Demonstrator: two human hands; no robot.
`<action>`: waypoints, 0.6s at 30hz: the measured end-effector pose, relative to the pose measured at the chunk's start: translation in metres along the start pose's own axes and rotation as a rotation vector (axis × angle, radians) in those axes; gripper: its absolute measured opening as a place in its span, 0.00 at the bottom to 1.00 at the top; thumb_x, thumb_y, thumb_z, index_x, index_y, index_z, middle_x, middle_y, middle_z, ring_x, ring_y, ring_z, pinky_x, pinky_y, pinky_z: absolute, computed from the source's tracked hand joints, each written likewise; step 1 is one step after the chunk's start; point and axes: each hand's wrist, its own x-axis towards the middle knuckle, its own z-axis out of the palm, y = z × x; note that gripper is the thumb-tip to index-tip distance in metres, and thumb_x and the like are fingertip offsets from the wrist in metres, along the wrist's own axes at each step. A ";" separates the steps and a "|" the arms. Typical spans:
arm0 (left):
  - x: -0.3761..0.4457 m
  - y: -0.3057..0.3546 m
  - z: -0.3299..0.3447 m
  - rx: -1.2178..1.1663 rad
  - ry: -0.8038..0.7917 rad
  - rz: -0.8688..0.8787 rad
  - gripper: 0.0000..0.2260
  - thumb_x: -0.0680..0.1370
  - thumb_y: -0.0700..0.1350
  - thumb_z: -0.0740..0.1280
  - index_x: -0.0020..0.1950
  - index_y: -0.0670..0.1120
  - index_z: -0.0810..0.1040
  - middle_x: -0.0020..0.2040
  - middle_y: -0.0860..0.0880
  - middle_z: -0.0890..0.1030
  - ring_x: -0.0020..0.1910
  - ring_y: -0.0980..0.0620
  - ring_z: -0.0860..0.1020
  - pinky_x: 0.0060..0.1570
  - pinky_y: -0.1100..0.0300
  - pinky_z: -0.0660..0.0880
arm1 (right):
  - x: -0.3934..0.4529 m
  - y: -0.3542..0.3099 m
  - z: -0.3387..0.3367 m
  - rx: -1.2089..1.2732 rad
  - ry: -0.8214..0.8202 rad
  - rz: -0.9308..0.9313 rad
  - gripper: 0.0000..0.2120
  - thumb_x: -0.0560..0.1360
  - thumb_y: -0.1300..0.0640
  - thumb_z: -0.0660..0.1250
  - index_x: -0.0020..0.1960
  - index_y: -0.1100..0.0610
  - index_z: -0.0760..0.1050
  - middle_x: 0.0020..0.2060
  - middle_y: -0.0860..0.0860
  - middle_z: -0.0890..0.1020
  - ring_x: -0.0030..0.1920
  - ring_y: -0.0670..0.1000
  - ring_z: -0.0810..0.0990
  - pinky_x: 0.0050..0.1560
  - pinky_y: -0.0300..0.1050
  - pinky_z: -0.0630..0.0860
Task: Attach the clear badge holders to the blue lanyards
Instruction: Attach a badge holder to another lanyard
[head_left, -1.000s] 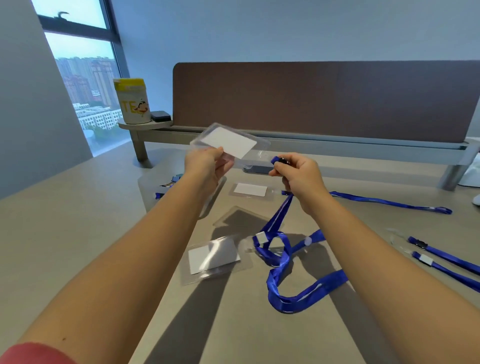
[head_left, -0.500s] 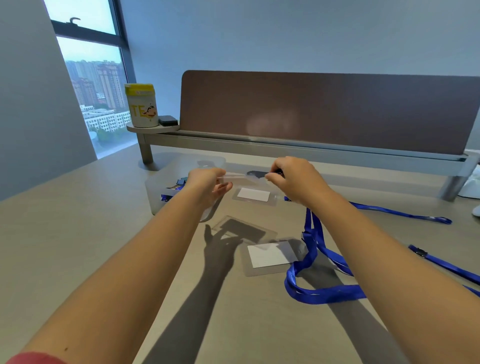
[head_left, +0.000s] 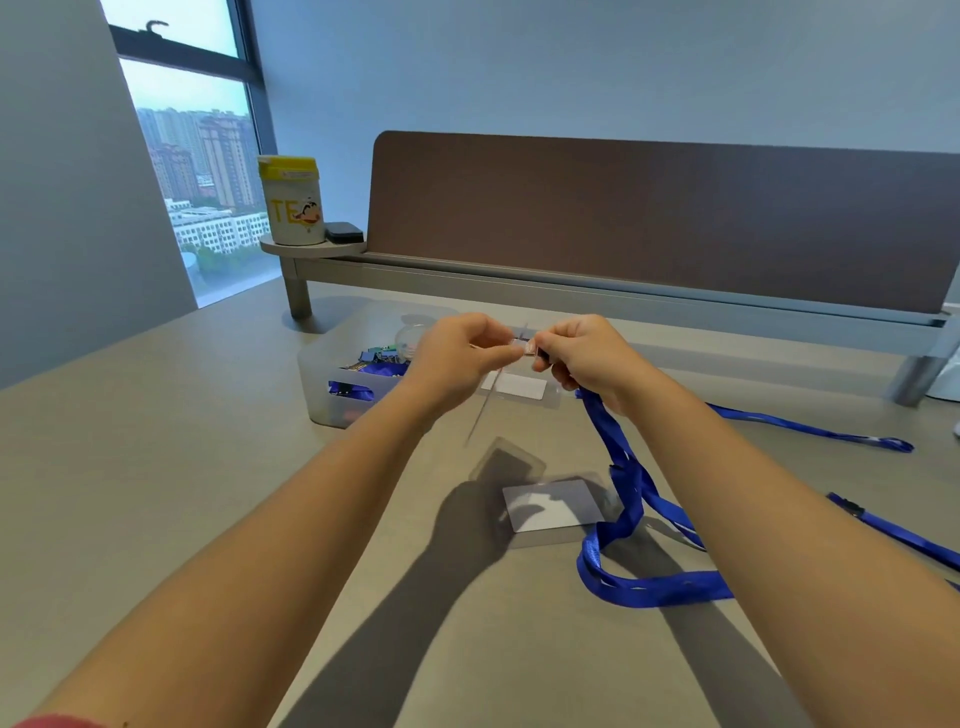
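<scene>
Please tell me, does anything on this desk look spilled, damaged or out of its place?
Nothing stands out. The left hand holds a clear badge holder edge-on, and the right hand pinches the clip end of a blue lanyard against it. Spare holders lie flat on the desk.

A grey-beige desk (head_left: 156, 493) is stretching toward a dark brown divider panel (head_left: 649, 218) standing on a grey metal rail (head_left: 571, 283). Pale blue-grey walls (head_left: 571, 67) are rising behind it. At the left, a dark-framed window (head_left: 197, 171) is letting in daylight and showing high-rise buildings, and long shadows are falling across the desk.
</scene>
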 end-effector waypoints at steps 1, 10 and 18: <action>0.001 0.000 0.001 0.092 0.018 0.040 0.14 0.75 0.44 0.65 0.58 0.39 0.76 0.55 0.42 0.80 0.47 0.52 0.75 0.46 0.62 0.72 | 0.000 0.000 0.000 0.005 0.004 0.004 0.17 0.79 0.59 0.56 0.33 0.54 0.72 0.31 0.50 0.75 0.30 0.45 0.68 0.32 0.35 0.68; 0.002 -0.008 -0.004 0.634 0.033 0.312 0.13 0.76 0.48 0.63 0.55 0.42 0.79 0.54 0.43 0.82 0.49 0.47 0.78 0.49 0.60 0.74 | -0.003 0.004 0.002 0.032 -0.054 -0.017 0.10 0.76 0.59 0.62 0.37 0.55 0.75 0.32 0.49 0.76 0.32 0.46 0.69 0.34 0.36 0.69; 0.003 -0.003 -0.007 0.618 -0.015 0.279 0.13 0.78 0.44 0.60 0.57 0.41 0.78 0.55 0.41 0.81 0.52 0.46 0.77 0.54 0.59 0.73 | -0.007 0.002 0.007 -0.064 -0.017 -0.116 0.12 0.77 0.60 0.61 0.54 0.66 0.77 0.38 0.52 0.77 0.33 0.44 0.71 0.35 0.31 0.67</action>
